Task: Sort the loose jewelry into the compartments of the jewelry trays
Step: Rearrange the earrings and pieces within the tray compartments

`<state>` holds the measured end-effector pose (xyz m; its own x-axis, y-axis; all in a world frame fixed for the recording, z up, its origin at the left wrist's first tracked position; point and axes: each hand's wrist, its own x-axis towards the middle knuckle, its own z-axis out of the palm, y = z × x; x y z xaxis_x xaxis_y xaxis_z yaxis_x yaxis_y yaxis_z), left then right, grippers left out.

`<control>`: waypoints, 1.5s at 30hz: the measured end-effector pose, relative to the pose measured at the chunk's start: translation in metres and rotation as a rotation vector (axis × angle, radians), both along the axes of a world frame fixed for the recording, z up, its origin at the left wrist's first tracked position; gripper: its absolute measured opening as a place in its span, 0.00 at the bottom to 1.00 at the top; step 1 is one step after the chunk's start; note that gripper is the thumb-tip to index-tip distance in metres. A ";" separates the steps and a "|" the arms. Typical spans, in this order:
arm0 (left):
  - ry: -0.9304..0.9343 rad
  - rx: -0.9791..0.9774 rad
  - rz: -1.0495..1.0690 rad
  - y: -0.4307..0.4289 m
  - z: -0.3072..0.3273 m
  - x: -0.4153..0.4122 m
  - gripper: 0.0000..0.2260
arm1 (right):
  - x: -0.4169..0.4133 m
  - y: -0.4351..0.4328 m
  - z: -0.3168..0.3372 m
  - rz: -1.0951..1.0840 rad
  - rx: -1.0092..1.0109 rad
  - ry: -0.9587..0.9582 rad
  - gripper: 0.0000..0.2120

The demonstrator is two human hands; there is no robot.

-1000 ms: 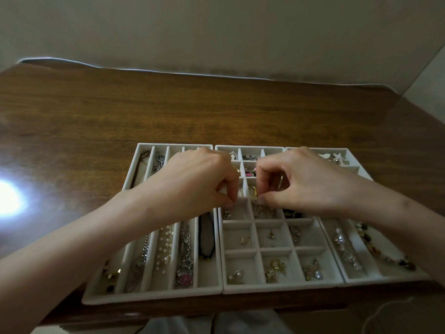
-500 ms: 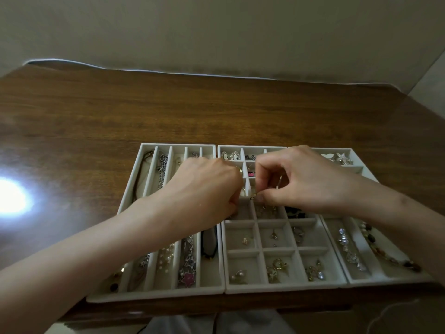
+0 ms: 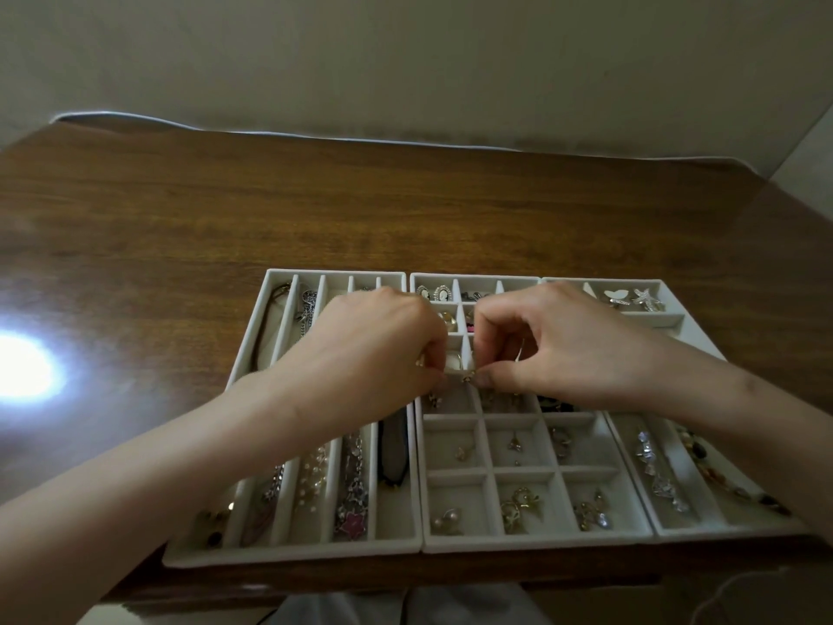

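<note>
Three pale jewelry trays lie side by side near the table's front edge: a left tray (image 3: 408, 541) with long slots of necklaces, a middle tray (image 3: 536, 541) of small squares with earrings, and a right tray (image 3: 674, 315) with brooches and bracelets. Both my hands hover over the middle tray's upper rows. My left hand (image 3: 374, 349) and my right hand (image 3: 559, 340) have curled fingers whose tips meet around a tiny metal piece (image 3: 466, 378), pinched between them. What kind of jewelry it is stays too small to tell.
The dark wooden table (image 3: 405, 205) stretches far behind the trays to a pale wall. A bright light glare (image 3: 22, 367) sits on the table at the left. Light cloth (image 3: 405, 606) shows below the table's front edge.
The view has shifted slightly, and both hands stay over the middle tray with fingertips close together. My left hand's fingertips have come a little closer to my right hand's.
</note>
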<state>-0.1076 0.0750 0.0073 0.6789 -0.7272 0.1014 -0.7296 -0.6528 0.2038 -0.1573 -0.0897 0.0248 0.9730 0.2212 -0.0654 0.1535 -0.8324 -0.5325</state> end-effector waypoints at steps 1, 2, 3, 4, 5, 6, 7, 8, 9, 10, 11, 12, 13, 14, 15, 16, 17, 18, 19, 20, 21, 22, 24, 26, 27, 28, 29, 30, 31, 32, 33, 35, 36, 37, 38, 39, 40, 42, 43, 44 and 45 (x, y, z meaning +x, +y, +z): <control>0.002 -0.049 -0.003 0.002 0.001 0.003 0.03 | 0.000 0.000 0.000 0.001 0.009 -0.003 0.07; 0.013 -0.111 -0.007 0.004 0.003 0.005 0.03 | 0.000 -0.001 0.000 -0.001 0.018 -0.007 0.07; 0.045 -0.181 -0.014 0.007 0.005 0.008 0.04 | 0.000 -0.002 0.000 -0.004 0.030 -0.012 0.06; 0.105 -0.249 -0.023 0.008 0.007 0.010 0.05 | 0.000 -0.002 -0.001 -0.010 0.043 -0.015 0.06; 0.182 -0.305 -0.031 0.009 0.009 0.011 0.07 | 0.001 -0.003 -0.001 -0.017 0.055 -0.019 0.06; 0.264 -0.341 -0.036 0.010 0.010 0.013 0.07 | 0.001 -0.003 -0.001 -0.024 0.067 -0.024 0.06; 0.345 -0.360 -0.043 0.010 0.010 0.014 0.08 | 0.001 -0.003 -0.001 -0.031 0.082 -0.028 0.07; 0.422 -0.370 -0.053 0.011 0.009 0.015 0.08 | 0.002 -0.003 -0.001 -0.038 0.104 -0.029 0.06; 0.488 -0.372 -0.063 0.010 0.008 0.016 0.07 | 0.002 -0.003 -0.001 -0.046 0.135 -0.026 0.06; 0.538 -0.368 -0.070 0.010 0.007 0.017 0.07 | 0.002 -0.003 0.000 -0.054 0.169 -0.017 0.05; 0.574 -0.360 -0.073 0.010 0.007 0.017 0.07 | 0.002 -0.003 0.000 -0.061 0.204 -0.003 0.05; 0.602 -0.356 -0.074 0.009 0.007 0.017 0.08 | 0.003 -0.004 0.000 -0.066 0.239 0.013 0.05; 0.629 -0.361 -0.075 0.008 0.007 0.016 0.08 | 0.003 -0.004 0.000 -0.071 0.275 0.029 0.04; 0.657 -0.374 -0.075 0.008 0.008 0.016 0.09 | 0.003 -0.005 0.000 -0.075 0.309 0.044 0.04; 0.680 -0.393 -0.075 0.007 0.008 0.015 0.09 | 0.004 -0.005 0.000 -0.077 0.339 0.057 0.04; 0.694 -0.411 -0.071 0.006 0.007 0.014 0.09 | 0.004 -0.004 -0.001 -0.078 0.367 0.067 0.04; 0.697 -0.429 -0.064 0.006 0.007 0.014 0.08 | 0.004 -0.004 -0.001 -0.081 0.394 0.072 0.04; 0.694 -0.449 -0.055 0.006 0.006 0.014 0.08 | 0.004 -0.004 -0.002 -0.089 0.426 0.075 0.04; 0.689 -0.471 -0.043 0.005 0.005 0.014 0.08 | 0.004 -0.004 -0.002 -0.100 0.459 0.077 0.04; 0.684 -0.492 -0.032 0.005 0.004 0.015 0.08 | 0.004 -0.004 -0.002 -0.108 0.491 0.080 0.04; 0.680 -0.509 -0.020 0.005 0.004 0.015 0.08 | 0.004 -0.005 -0.002 -0.111 0.517 0.083 0.04; 0.674 -0.524 -0.008 0.005 0.004 0.014 0.08 | 0.004 -0.006 -0.002 -0.110 0.539 0.088 0.04; 0.669 -0.558 0.007 0.005 0.005 0.013 0.09 | 0.004 -0.007 -0.003 -0.105 0.566 0.098 0.04; 0.667 -0.590 0.021 0.005 0.006 0.013 0.09 | 0.004 -0.008 -0.004 -0.107 0.576 0.099 0.05; 0.665 -0.601 0.029 0.005 0.006 0.013 0.10 | 0.005 -0.008 -0.004 -0.109 0.578 0.095 0.05; 0.663 -0.608 0.033 0.005 0.006 0.013 0.10 | 0.005 -0.007 -0.005 -0.110 0.580 0.090 0.05; 0.662 -0.611 0.037 0.005 0.006 0.013 0.09 | 0.005 -0.007 -0.005 -0.111 0.581 0.084 0.05; 0.660 -0.610 0.041 0.005 0.005 0.013 0.10 | 0.005 -0.007 -0.005 -0.114 0.581 0.077 0.05; 0.658 -0.608 0.044 0.005 0.005 0.013 0.10 | 0.005 -0.007 -0.005 -0.117 0.578 0.070 0.05; 0.657 -0.604 0.046 0.005 0.005 0.012 0.10 | 0.005 -0.007 -0.005 -0.119 0.575 0.064 0.04; 0.656 -0.601 0.049 0.005 0.005 0.012 0.10 | 0.005 -0.007 -0.006 -0.121 0.575 0.061 0.04; 0.658 -0.608 0.059 0.005 0.005 0.012 0.12 | 0.005 -0.007 -0.006 -0.126 0.583 0.060 0.03; 0.660 -0.615 0.064 0.005 0.005 0.012 0.13 | 0.005 -0.007 -0.006 -0.128 0.590 0.060 0.03; 0.662 -0.620 0.068 0.005 0.005 0.012 0.13 | 0.005 -0.007 -0.006 -0.130 0.595 0.061 0.03; 0.660 -0.622 0.072 0.005 0.005 0.013 0.12 | 0.005 -0.007 -0.006 -0.132 0.597 0.060 0.04; 0.654 -0.620 0.075 0.005 0.005 0.012 0.12 | 0.005 -0.007 -0.006 -0.133 0.593 0.058 0.04; 0.648 -0.616 0.076 0.005 0.005 0.012 0.11 | 0.005 -0.006 -0.006 -0.134 0.586 0.054 0.05; 0.636 -0.601 0.067 0.005 0.006 0.011 0.10 | 0.006 -0.005 -0.007 -0.144 0.586 0.045 0.08; 0.629 -0.593 0.060 0.005 0.006 0.010 0.09 | 0.006 -0.005 -0.007 -0.153 0.584 0.041 0.08; 0.623 -0.587 0.054 0.005 0.006 0.010 0.09 | 0.007 -0.005 -0.007 -0.163 0.575 0.038 0.08; 0.618 -0.585 0.051 0.005 0.006 0.010 0.09 | 0.007 -0.005 -0.008 -0.170 0.561 0.036 0.07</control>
